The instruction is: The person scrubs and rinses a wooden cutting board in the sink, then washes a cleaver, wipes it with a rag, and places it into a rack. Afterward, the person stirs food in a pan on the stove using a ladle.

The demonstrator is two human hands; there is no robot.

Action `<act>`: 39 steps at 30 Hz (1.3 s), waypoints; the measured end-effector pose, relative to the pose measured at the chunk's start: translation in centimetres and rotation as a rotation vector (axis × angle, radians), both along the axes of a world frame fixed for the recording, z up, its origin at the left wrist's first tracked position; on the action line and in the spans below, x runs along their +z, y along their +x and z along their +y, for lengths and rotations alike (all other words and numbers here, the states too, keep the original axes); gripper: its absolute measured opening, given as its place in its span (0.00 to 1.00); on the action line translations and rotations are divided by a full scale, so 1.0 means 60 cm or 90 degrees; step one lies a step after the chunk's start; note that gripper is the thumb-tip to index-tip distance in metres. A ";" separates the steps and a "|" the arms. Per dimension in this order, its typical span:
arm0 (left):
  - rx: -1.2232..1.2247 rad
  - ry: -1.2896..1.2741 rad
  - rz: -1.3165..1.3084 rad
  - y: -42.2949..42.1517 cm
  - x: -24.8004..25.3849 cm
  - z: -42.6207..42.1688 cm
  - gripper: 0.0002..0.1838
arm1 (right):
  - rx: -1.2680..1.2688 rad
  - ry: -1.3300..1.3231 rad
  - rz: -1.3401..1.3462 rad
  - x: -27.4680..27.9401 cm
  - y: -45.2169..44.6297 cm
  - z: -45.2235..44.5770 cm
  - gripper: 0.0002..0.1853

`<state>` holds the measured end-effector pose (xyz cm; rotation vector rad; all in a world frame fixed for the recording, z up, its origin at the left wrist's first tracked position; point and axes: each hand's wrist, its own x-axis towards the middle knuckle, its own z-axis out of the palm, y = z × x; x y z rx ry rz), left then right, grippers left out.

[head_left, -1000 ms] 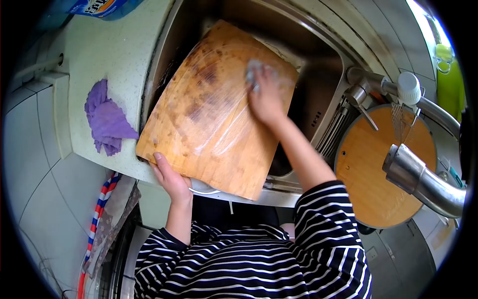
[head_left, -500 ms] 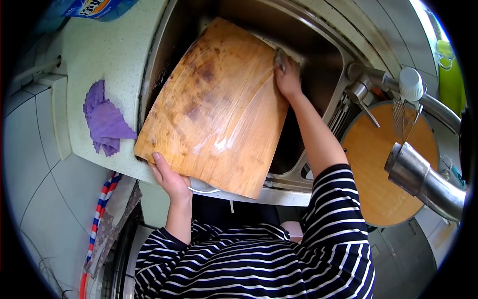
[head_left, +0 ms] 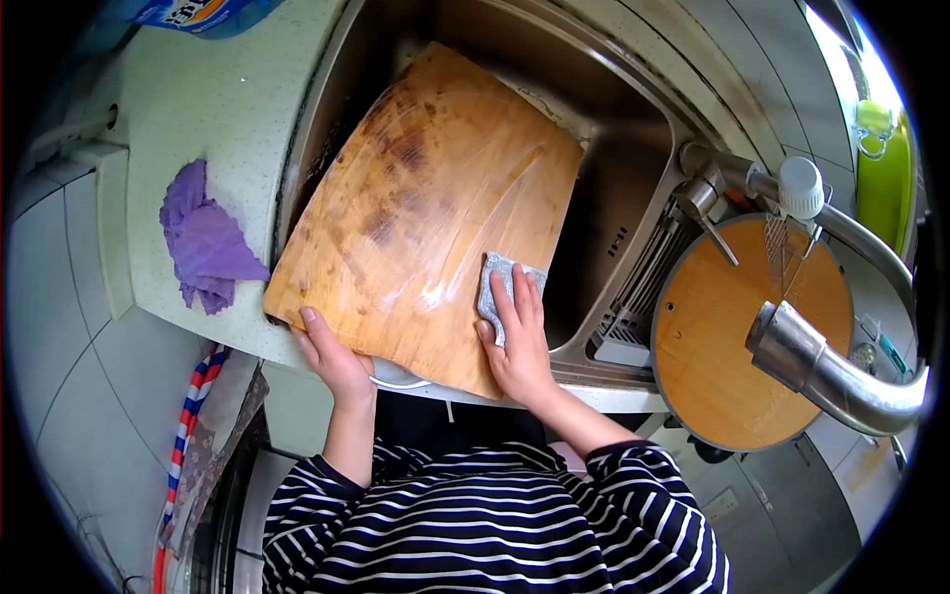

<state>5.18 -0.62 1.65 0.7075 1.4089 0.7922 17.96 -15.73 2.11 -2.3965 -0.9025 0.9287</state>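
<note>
A large wooden cutting board (head_left: 396, 228) with dark stains and a wet sheen lies tilted over the sink (head_left: 633, 158). My left hand (head_left: 334, 358) grips the board's near left edge, thumb on top and the other fingers hidden beneath. On the board's near right part, my right hand (head_left: 517, 346) holds a grey scrubbing cloth (head_left: 495, 272) flat against the wood, fingers stretched over it. Under the near edge, part of a white rim (head_left: 396, 376) shows.
A crumpled purple cloth (head_left: 210, 243) rests on the counter (head_left: 237, 109) at left. A metal faucet (head_left: 831, 366) reaches in from the right, above a round wooden board (head_left: 703, 327). A blue-labelled bottle (head_left: 203, 14) stands at the back left.
My right hand has come from the board's far right edge down to its near right part, bringing the grey scrubbing cloth along. My left hand stays at the near left edge.
</note>
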 end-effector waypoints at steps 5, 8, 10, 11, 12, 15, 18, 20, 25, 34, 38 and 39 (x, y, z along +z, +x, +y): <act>0.000 -0.006 -0.010 -0.002 -0.002 -0.003 0.34 | -0.033 0.045 -0.100 -0.126 0.121 0.019 0.27; 0.002 -0.009 -0.008 0.000 0.000 -0.003 0.34 | -0.099 0.052 -0.162 -0.232 0.222 0.048 0.26; 0.002 -0.010 -0.008 0.001 0.001 -0.003 0.35 | -0.153 0.036 -0.163 -0.271 0.265 0.073 0.28; 0.005 -0.009 -0.002 0.002 0.003 -0.003 0.34 | -0.161 -0.010 -0.179 -0.277 0.260 0.079 0.28; 0.007 -0.007 0.003 0.005 0.004 -0.003 0.33 | -0.170 -0.056 -0.196 -0.273 0.249 0.098 0.28; 0.000 -0.005 0.003 0.005 0.003 -0.002 0.32 | -0.023 0.084 -0.172 -0.176 0.125 0.135 0.29; 0.007 -0.015 -0.012 0.001 0.002 -0.001 0.32 | 0.118 0.153 -0.011 -0.039 0.020 0.141 0.32; 0.016 -0.017 -0.022 0.002 -0.001 -0.001 0.31 | 0.226 0.219 0.078 -0.001 -0.007 0.115 0.35; 0.008 -0.006 -0.003 -0.006 -0.008 -0.005 0.31 | 0.241 0.134 -0.050 -0.075 0.089 0.107 0.31; 0.042 -0.019 -0.011 -0.004 -0.008 -0.003 0.33 | 0.225 0.253 -0.031 -0.063 0.036 0.241 0.31; 0.018 -0.049 -0.026 -0.012 -0.004 -0.001 0.33 | 0.437 0.253 0.171 0.004 -0.001 0.180 0.31; 0.027 -0.040 -0.023 -0.008 -0.004 -0.003 0.33 | 0.414 0.261 0.122 -0.003 0.007 0.181 0.31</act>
